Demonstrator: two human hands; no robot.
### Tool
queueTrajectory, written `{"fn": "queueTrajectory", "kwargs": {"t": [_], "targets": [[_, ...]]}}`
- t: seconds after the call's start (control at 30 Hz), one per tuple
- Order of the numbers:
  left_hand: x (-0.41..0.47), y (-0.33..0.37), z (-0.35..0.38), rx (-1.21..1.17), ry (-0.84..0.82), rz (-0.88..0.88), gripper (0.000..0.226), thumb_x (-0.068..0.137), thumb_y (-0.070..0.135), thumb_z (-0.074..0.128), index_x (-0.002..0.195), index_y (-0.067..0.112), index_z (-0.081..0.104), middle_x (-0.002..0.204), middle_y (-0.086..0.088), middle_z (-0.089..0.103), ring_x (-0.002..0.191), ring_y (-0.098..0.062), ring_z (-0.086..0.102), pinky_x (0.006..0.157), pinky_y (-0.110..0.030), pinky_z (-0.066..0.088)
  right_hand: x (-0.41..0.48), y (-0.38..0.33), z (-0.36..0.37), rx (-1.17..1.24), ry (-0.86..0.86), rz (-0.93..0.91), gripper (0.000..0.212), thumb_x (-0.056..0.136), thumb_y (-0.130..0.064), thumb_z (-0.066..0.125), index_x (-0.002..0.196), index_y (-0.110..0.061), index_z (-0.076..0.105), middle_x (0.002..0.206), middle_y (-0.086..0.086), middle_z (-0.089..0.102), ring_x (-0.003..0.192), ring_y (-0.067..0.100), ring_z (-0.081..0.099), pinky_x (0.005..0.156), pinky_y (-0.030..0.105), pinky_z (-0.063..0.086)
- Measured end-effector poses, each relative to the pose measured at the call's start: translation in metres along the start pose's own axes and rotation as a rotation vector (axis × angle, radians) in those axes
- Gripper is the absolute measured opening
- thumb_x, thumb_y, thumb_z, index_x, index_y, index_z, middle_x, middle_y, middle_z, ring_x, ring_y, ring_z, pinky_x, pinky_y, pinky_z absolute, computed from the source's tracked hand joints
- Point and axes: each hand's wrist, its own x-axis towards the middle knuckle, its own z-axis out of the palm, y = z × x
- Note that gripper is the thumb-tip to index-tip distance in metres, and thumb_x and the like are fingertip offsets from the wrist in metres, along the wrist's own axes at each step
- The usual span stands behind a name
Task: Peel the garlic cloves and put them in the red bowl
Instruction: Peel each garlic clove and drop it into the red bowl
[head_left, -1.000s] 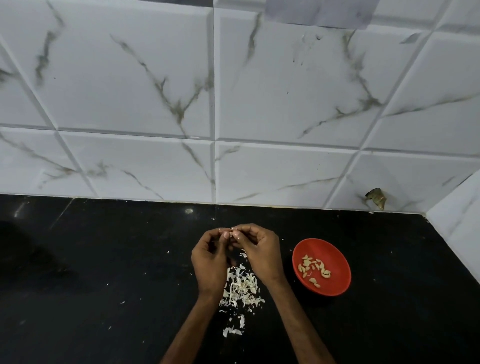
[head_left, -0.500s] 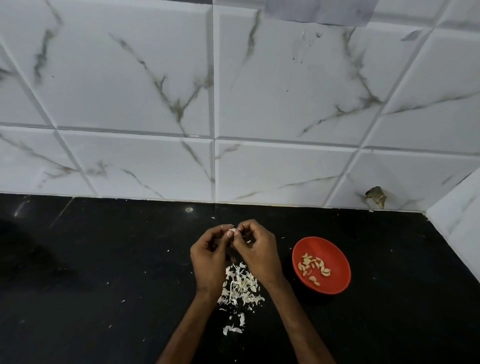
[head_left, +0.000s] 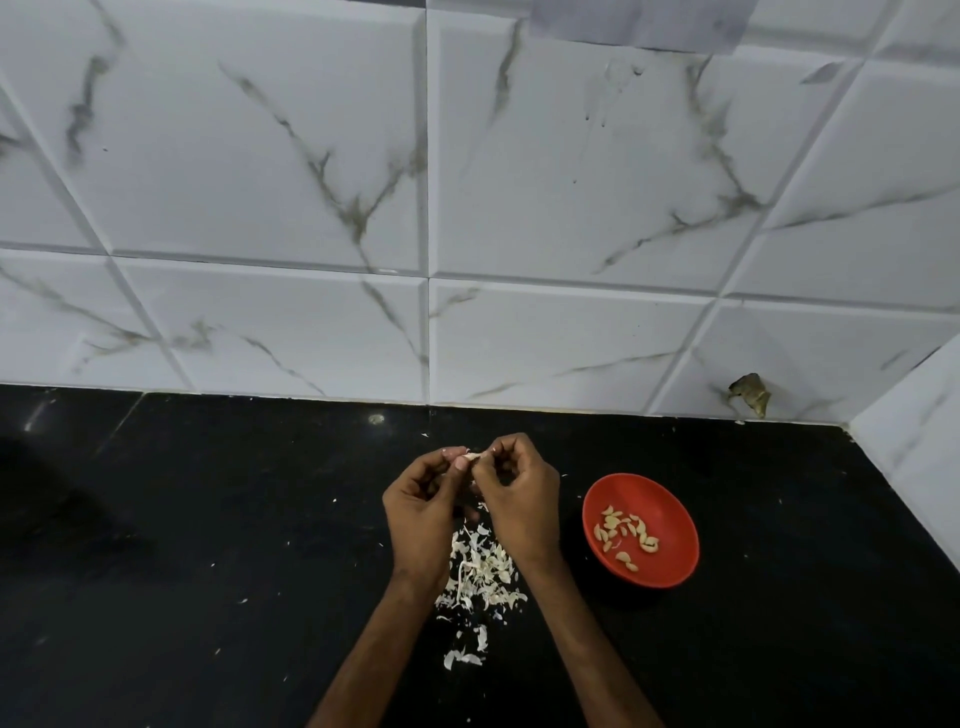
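**One clove pinched between both hands, bowl off to my right**

Nearest to me, my two forearms reach in from the bottom edge over the black counter (head_left: 208, 545). Between them lies a loose heap of papery garlic skins (head_left: 483, 571), with a few stray flakes trailing back toward me and small specks scattered around.

Just past the heap my hands meet above the counter. My left hand (head_left: 421, 514) is curled, its thumb and forefinger pinching one end of a pale garlic clove (head_left: 474, 457). My right hand (head_left: 519, 504) is curled as well, its fingertips gripping the other end of the same clove. The clove is small and mostly hidden by my fingers, so I cannot tell how much skin is on it.

To the right of my right hand, apart from it, the red bowl (head_left: 670, 499) sits on the counter. A small cluster of peeled cloves (head_left: 626, 530) lies inside it.

Beyond everything, the counter ends at a wall of white tiles (head_left: 311, 182) with grey veining. Low on the right, a tile has a brownish chipped spot (head_left: 750, 392).
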Motion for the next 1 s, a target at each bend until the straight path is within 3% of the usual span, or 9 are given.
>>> {"fn": "queueTrajectory", "kwargs": {"t": [0.1, 0.2, 0.3, 0.53, 0.73, 0.9, 1.0], "targets": [[0.002, 0.002, -0.004, -0.014, 0.001, -0.007, 0.012, 0.092, -0.004, 0.065, 0.101, 0.001, 0.072, 0.092, -0.002, 0.076, 0.071, -0.009, 0.066, 0.046, -0.026, 0.053, 0.007, 0.005, -0.01, -0.099, 0.028, -0.021, 0.01, 0.09, -0.007, 0.07, 0.092, -0.014, 0.062, 0.08, -0.006, 0.064, 0.074, 0.006, 0.064, 0.065, 0.015, 0.05], [0.004, 0.0, -0.009, 0.006, 0.002, -0.01, 0.013, 0.092, 0.0, 0.066, 0.103, 0.004, 0.073, 0.091, -0.004, 0.073, 0.071, -0.012, 0.061, 0.048, -0.028, 0.053, 0.008, 0.007, -0.016, -0.151, -0.064, -0.064, 0.021, 0.091, -0.005, 0.071, 0.108, -0.014, 0.062, 0.093, -0.011, 0.065, 0.092, -0.002, 0.064, 0.076, 0.01, 0.05], [0.004, -0.001, -0.01, 0.063, -0.025, 0.007, 0.015, 0.092, 0.003, 0.067, 0.105, 0.008, 0.075, 0.093, -0.005, 0.074, 0.069, -0.016, 0.061, 0.049, -0.031, 0.054, 0.007, 0.004, -0.016, -0.18, -0.142, -0.205, 0.018, 0.094, -0.004, 0.068, 0.11, -0.012, 0.069, 0.1, -0.008, 0.07, 0.096, 0.001, 0.066, 0.082, 0.012, 0.052], [0.005, -0.001, -0.015, 0.158, -0.042, 0.065, 0.024, 0.091, 0.0, 0.07, 0.113, 0.009, 0.074, 0.096, -0.014, 0.075, 0.061, -0.02, 0.064, 0.051, -0.029, 0.054, 0.008, 0.0, -0.015, -0.189, -0.231, -0.284, 0.008, 0.094, -0.01, 0.069, 0.1, -0.009, 0.075, 0.094, -0.004, 0.073, 0.087, 0.007, 0.069, 0.076, 0.025, 0.059], [0.004, -0.002, -0.012, 0.204, -0.036, 0.141, 0.029, 0.087, 0.0, 0.074, 0.114, 0.012, 0.07, 0.088, -0.013, 0.074, 0.072, -0.03, 0.07, 0.058, -0.034, 0.059, 0.008, 0.001, -0.017, -0.18, -0.224, -0.251, 0.006, 0.087, -0.005, 0.074, 0.091, -0.009, 0.075, 0.085, -0.007, 0.072, 0.08, 0.007, 0.068, 0.07, 0.015, 0.054], [0.003, 0.0, -0.01, 0.223, -0.055, 0.146, 0.027, 0.086, 0.0, 0.074, 0.11, 0.012, 0.071, 0.09, -0.01, 0.076, 0.083, -0.026, 0.075, 0.065, -0.03, 0.061, 0.008, 0.005, -0.016, -0.11, -0.222, -0.184, 0.005, 0.088, -0.003, 0.072, 0.089, -0.008, 0.073, 0.082, -0.007, 0.071, 0.075, 0.011, 0.069, 0.068, 0.02, 0.056], [0.002, -0.001, -0.008, 0.189, -0.059, 0.127, 0.024, 0.086, -0.001, 0.073, 0.108, 0.01, 0.073, 0.092, -0.01, 0.076, 0.087, -0.025, 0.075, 0.068, -0.027, 0.06, 0.008, 0.006, -0.015, -0.089, -0.209, -0.165, 0.003, 0.088, -0.005, 0.072, 0.087, -0.008, 0.071, 0.08, -0.005, 0.07, 0.072, 0.014, 0.069, 0.065, 0.03, 0.061]]}}
